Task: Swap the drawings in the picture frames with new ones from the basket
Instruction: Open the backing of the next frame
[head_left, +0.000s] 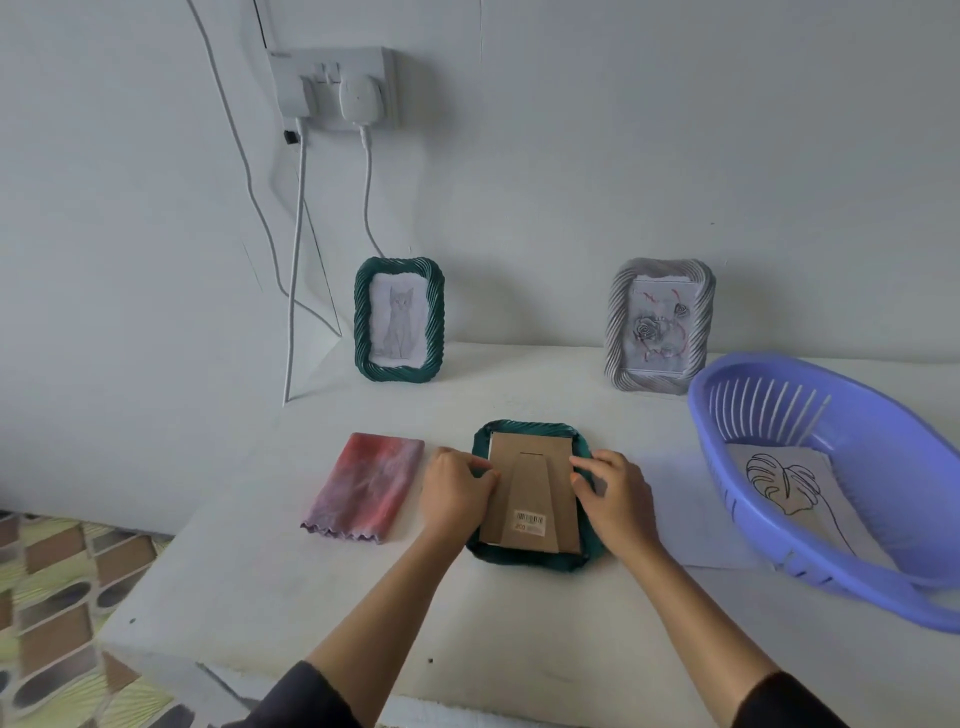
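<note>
Left hand (457, 493): lower middle of the picture, fingers curled onto the left edge of the brown cardboard backing board (535, 483), pinching where it meets the rim.
Right hand (613, 499): mirrors it on the board's right edge, fingers bent down and gripping that side.
Dark green ribbed picture frame (530, 564): lies face down on the white worktop (519, 623) between the two hands, I'd guess so the back can be worked and the drawing reached.
Step, as I judge it: loosening or seating the backing; I can't tell which.
Purple slotted plastic basket (727, 415): far right, close by, holding a leaf line drawing (779, 483) within easy reach.
Standing frames: a green ribbed frame with a cat sketch (399, 319) and a grey ribbed frame with a rose drawing (660, 325) stand upright at the white wall (571, 182), upper middle.
Pink-mauve folded cloth (363, 488): just left of the left hand.
</note>
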